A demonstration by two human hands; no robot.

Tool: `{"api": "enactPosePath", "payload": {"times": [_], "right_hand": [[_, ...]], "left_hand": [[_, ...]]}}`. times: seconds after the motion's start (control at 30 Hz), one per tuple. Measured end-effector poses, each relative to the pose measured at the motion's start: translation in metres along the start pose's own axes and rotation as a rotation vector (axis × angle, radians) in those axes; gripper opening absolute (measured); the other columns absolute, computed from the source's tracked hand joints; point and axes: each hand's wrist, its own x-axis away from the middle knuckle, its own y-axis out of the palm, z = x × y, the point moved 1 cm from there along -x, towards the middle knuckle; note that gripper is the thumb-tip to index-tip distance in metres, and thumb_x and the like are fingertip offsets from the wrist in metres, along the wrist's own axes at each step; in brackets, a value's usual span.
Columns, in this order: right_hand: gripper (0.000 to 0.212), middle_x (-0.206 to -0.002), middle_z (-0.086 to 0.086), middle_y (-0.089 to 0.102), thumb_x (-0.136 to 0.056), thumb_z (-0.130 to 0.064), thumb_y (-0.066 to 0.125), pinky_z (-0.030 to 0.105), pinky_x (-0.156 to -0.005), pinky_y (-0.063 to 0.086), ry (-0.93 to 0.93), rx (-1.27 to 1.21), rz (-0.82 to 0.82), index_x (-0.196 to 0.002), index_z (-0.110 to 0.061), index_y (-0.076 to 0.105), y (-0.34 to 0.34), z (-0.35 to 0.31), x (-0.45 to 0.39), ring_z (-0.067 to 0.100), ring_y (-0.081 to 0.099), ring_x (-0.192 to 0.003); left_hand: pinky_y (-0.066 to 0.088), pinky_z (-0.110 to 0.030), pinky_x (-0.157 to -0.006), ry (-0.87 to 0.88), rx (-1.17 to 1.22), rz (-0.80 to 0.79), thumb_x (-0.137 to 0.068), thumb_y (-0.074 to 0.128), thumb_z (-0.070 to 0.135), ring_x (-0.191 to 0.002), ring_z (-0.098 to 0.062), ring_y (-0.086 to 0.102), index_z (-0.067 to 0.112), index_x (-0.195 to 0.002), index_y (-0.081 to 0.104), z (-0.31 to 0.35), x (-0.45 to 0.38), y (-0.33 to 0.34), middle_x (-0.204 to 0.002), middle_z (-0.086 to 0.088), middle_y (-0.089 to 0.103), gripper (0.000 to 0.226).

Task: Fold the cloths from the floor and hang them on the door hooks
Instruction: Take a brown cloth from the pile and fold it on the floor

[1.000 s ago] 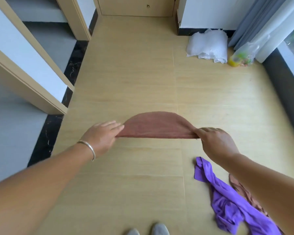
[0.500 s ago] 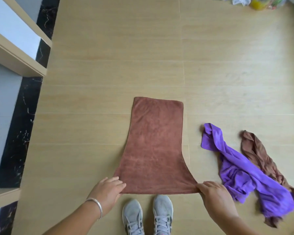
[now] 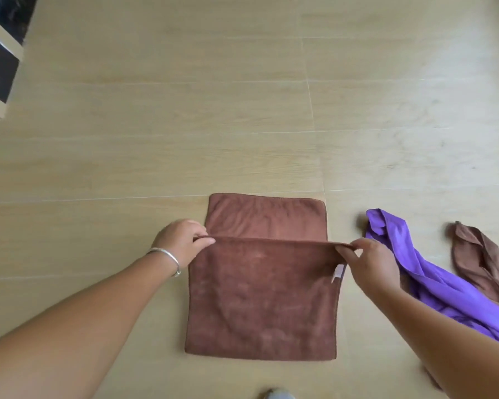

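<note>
A brown towel (image 3: 262,298) lies on the wooden floor in front of me, its near half lifted and carried over the far half. My left hand (image 3: 182,243) pinches the left corner of the raised edge. My right hand (image 3: 366,262) pinches the right corner, close to a small pale label. The far strip of the towel lies flat beyond the raised edge. A crumpled purple cloth (image 3: 438,283) lies on the floor to the right, partly behind my right forearm. A thinner brown cloth (image 3: 481,260) lies crumpled just beyond it.
Pale wood flooring (image 3: 185,110) stretches ahead. A dark marble strip and a door frame (image 3: 0,67) sit at the far left edge. The toe of my shoe (image 3: 277,394) shows at the bottom.
The towel was held in the air, then laid flat on the floor with both hands at its near edge. Now that near edge is lifted and carried forward over the far part.
</note>
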Motion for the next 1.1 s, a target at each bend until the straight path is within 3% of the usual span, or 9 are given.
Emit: {"api": "enactPosePath", "payload": {"times": [0.13,0.23,0.33,0.47,0.63,0.77,0.9,1.03,1.1], "right_hand": [[0.030,-0.081,0.003,0.067,-0.086,-0.045,0.065,0.036,-0.067,0.049,0.037,-0.001,0.064,-0.084,-0.015,0.070,0.030,-0.019,-0.107,0.026,0.061,-0.082],[0.037,-0.114,0.009,0.060,-0.088,-0.041,0.062,0.041,-0.085,0.048,0.044,0.054,0.143,-0.115,-0.017,0.061,0.061,-0.027,-0.154,0.030,0.054,-0.108],[0.051,-0.141,0.008,0.042,-0.089,-0.036,0.058,0.042,-0.102,0.036,-0.233,0.213,0.189,-0.135,-0.019,0.045,0.092,-0.023,-0.143,0.029,0.042,-0.126],[0.068,-0.155,0.003,0.033,-0.084,-0.055,0.056,0.042,-0.116,0.023,-0.644,0.529,-0.092,-0.144,-0.026,0.041,0.129,-0.004,-0.057,0.024,0.029,-0.143],[0.081,-0.152,0.008,0.037,-0.079,-0.074,0.040,0.050,-0.109,0.035,-0.647,0.676,-0.207,-0.145,-0.026,0.043,0.141,0.013,-0.017,0.029,0.035,-0.140],[0.085,-0.162,0.003,-0.008,-0.084,-0.078,0.014,0.047,-0.120,0.005,-0.638,0.719,-0.194,-0.154,-0.031,-0.001,0.141,-0.008,-0.071,0.023,-0.006,-0.149],[0.077,-0.163,0.005,-0.004,-0.091,-0.069,0.018,0.046,-0.120,0.005,-0.605,0.795,-0.128,-0.154,-0.028,0.000,0.132,-0.039,-0.105,0.022,-0.006,-0.149],[0.070,-0.163,0.006,0.003,-0.095,-0.061,0.024,0.043,-0.121,0.006,-0.745,0.733,-0.184,-0.154,-0.027,0.010,0.141,-0.031,-0.069,0.022,-0.001,-0.149],[0.071,-0.160,0.009,0.019,-0.092,-0.061,0.034,0.046,-0.119,0.018,-0.823,0.705,-0.194,-0.152,-0.024,0.026,0.146,-0.011,-0.043,0.025,0.016,-0.148]], "left_hand": [[0.045,-0.033,-0.081,0.049,-0.125,0.098,-0.093,0.057,0.034,-0.102,-0.023,0.059,0.020,-0.094,0.071,-0.005,-0.109,0.014,-0.097,0.005,0.062,0.020],[0.038,-0.036,-0.103,-0.002,-0.291,0.194,-0.091,0.058,0.035,-0.129,-0.024,0.043,0.020,-0.135,0.048,-0.004,-0.156,0.039,-0.140,0.000,0.047,0.047],[0.019,-0.040,-0.116,0.118,-0.366,0.232,-0.093,0.050,0.044,-0.145,-0.021,0.017,0.026,-0.151,0.021,-0.008,-0.141,0.080,-0.159,-0.003,0.016,0.067],[-0.004,-0.043,-0.119,0.289,-0.473,-0.033,-0.091,0.026,0.065,-0.147,-0.015,-0.011,0.037,-0.152,-0.004,-0.025,-0.057,0.139,-0.161,0.002,-0.011,0.073],[0.019,-0.053,-0.109,0.395,-0.536,-0.074,-0.083,0.036,0.070,-0.145,-0.024,0.020,0.029,-0.150,0.028,-0.040,-0.012,0.157,-0.157,-0.008,0.027,0.079],[-0.009,-0.051,-0.116,0.333,-0.606,-0.002,-0.083,0.008,0.076,-0.145,-0.017,-0.022,0.041,-0.145,-0.023,-0.045,-0.073,0.140,-0.158,0.000,-0.022,0.078],[-0.005,-0.049,-0.117,0.227,-0.698,-0.004,-0.092,0.018,0.066,-0.147,-0.018,-0.013,0.035,-0.151,-0.012,-0.036,-0.111,0.114,-0.161,-0.002,-0.015,0.073],[-0.002,-0.047,-0.119,0.371,-0.713,-0.059,-0.092,0.017,0.065,-0.148,-0.019,-0.008,0.031,-0.153,-0.005,-0.040,-0.074,0.123,-0.162,-0.003,-0.009,0.073],[0.011,-0.050,-0.118,0.474,-0.695,-0.088,-0.090,0.021,0.066,-0.148,-0.022,0.006,0.027,-0.153,0.010,-0.045,-0.049,0.130,-0.161,-0.006,0.005,0.075]]}}
